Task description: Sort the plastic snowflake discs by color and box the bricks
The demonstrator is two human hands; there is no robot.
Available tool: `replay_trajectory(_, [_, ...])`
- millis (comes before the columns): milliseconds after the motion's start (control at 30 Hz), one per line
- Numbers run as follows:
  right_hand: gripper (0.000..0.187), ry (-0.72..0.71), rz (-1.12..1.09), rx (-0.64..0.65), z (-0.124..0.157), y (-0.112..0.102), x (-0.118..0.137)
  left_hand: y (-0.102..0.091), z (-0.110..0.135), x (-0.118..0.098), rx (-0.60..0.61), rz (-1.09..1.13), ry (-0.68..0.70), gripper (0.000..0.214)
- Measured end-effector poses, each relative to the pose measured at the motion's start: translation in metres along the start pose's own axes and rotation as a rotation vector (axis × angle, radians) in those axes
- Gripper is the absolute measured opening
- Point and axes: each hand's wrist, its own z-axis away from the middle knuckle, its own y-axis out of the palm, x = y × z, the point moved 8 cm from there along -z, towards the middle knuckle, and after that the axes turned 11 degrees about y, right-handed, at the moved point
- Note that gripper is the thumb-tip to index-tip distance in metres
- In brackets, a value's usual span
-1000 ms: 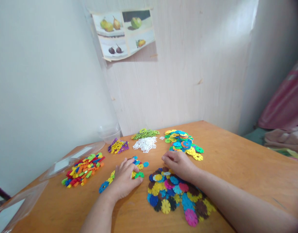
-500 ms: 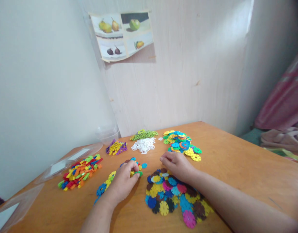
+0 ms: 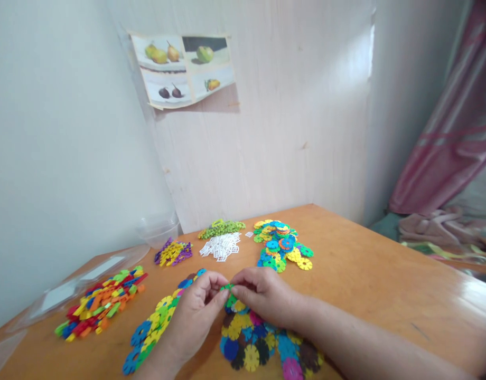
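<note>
My left hand [image 3: 199,309] pinches a green notched plastic disc [image 3: 227,287] between thumb and fingertips. My right hand [image 3: 267,295] meets it there, its thumb and forefinger closed on green plastic; whether this is the same disc or a second one is partly hidden by the fingers. Below both hands lies a heap of brown, yellow, blue, black and pink notched discs [image 3: 251,358]. Left of my left hand, a slanting band of blue, yellow and green discs [image 3: 140,333] runs along the table, partly covered by the hand.
Behind the hands are a pile of bright discs [image 3: 278,244], white square pieces [image 3: 220,246], green pieces [image 3: 223,228] and purple-yellow pieces [image 3: 174,252]. Coloured blocks [image 3: 102,302] lie at left beside plastic bags [image 3: 58,295]. A clear tub [image 3: 158,228] stands at the wall.
My left hand has moved right with the green disc. My right hand has come left and down, and the two now meet at the fingertips. The camera view has turned slightly right.
</note>
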Motion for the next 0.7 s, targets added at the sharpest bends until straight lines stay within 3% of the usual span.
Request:
replay_trajectory(233, [0.012, 0.244, -0.278, -0.035, -0.016, -0.007, -0.034, -0.004, -0.001, 0.009, -0.029, -0.045, -0.007, 0.027])
replay_trajectory(500, [0.018, 0.467, -0.381, -0.484, -0.032, -0.087, -0.103, -0.042, -0.004, 0.028, -0.214, -0.212, 0.000, 0.031])
replay_trajectory(700, [0.017, 0.562, -0.366, -0.642, -0.029, -0.115, -0.144, -0.060, -0.001, 0.029, -0.312, -0.220, -0.042, 0.033])
